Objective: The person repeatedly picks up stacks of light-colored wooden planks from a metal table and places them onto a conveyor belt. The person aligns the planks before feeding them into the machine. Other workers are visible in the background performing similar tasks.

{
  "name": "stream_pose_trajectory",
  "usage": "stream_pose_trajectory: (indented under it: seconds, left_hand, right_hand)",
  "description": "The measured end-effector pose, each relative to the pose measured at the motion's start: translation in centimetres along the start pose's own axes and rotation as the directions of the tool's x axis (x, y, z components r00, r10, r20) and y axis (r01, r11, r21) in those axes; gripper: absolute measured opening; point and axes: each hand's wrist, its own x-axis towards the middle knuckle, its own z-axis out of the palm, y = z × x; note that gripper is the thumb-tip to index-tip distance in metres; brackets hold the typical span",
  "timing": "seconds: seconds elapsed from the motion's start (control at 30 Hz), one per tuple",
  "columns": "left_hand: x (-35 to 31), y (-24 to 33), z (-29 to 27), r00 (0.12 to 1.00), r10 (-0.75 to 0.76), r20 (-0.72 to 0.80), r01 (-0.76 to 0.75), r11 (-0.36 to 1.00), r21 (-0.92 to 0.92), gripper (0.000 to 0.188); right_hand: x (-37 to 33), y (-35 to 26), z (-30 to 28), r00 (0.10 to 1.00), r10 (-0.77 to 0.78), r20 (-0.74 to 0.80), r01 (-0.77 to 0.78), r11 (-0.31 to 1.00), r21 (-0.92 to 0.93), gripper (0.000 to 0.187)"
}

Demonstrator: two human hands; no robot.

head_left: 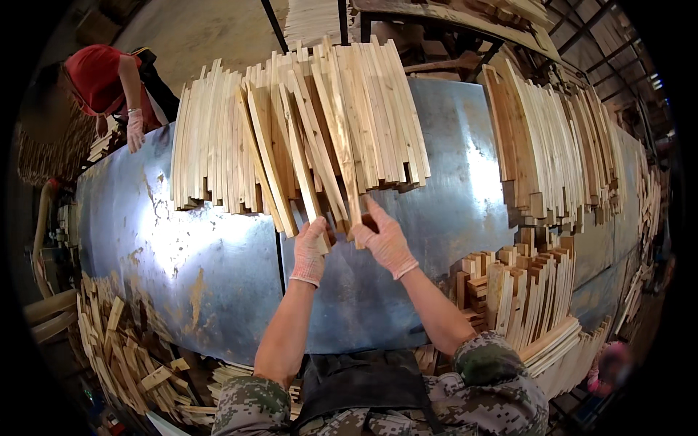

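Both of my hands wear pale, pinkish work gloves. My left hand point(310, 251) is closed around the near end of a wooden strip point(299, 163) that slants away over the pile. Just to its right, my right hand point(384, 243) grips the near end of another strip point(339, 123), its fingers partly hidden behind the wood. Between them lies one more loose strip point(318, 149), and a further slanted strip point(267, 160) rests left of my left hand. Under these spreads a wide row of pale wooden strips point(225, 145), laid side by side on the metal tabletop point(342, 305).
More strips point(552, 145) lie in a row on the right. Stacked shorter pieces point(531, 291) stand at the near right. A heap of scrap wood point(131, 356) sits at the near left. A person in red point(102, 76) bends at the table's far left edge.
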Motion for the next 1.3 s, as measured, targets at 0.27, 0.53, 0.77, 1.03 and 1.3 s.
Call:
stream_pose_trajectory:
  seconds: [0.27,0.53,0.77,1.03,1.3]
  left_hand:
    - [0.3,-0.8,-1.5,0.990,0.039,0.136,-0.022,0.992,-0.126,0.052]
    - [1.5,1.0,-0.4,0.990,-0.063,0.127,0.062,0.998,0.010,0.053]
    - [4.1,-0.9,1.2,0.996,-0.081,0.042,0.073,0.983,0.168,0.050]
    - [0.7,1.9,0.6,0.998,-0.068,0.016,0.064,0.985,0.160,0.055]
    - [-10.6,0.6,-1.8,0.968,0.109,0.227,-0.185,0.920,0.345,0.050]
  right_hand:
    - [-0.7,1.1,5.0,0.988,0.067,0.139,-0.057,0.995,-0.076,0.078]
    - [1.0,-0.8,6.4,0.985,-0.011,0.171,0.127,0.715,-0.688,0.055]
    - [1.9,0.6,1.2,0.951,-0.174,-0.255,0.055,0.908,-0.416,0.052]
    - [0.8,5.7,-2.0,0.930,0.084,-0.358,-0.063,0.995,0.071,0.059]
    - [-7.7,4.0,0.3,0.972,0.119,-0.204,-0.030,0.918,0.395,0.074]
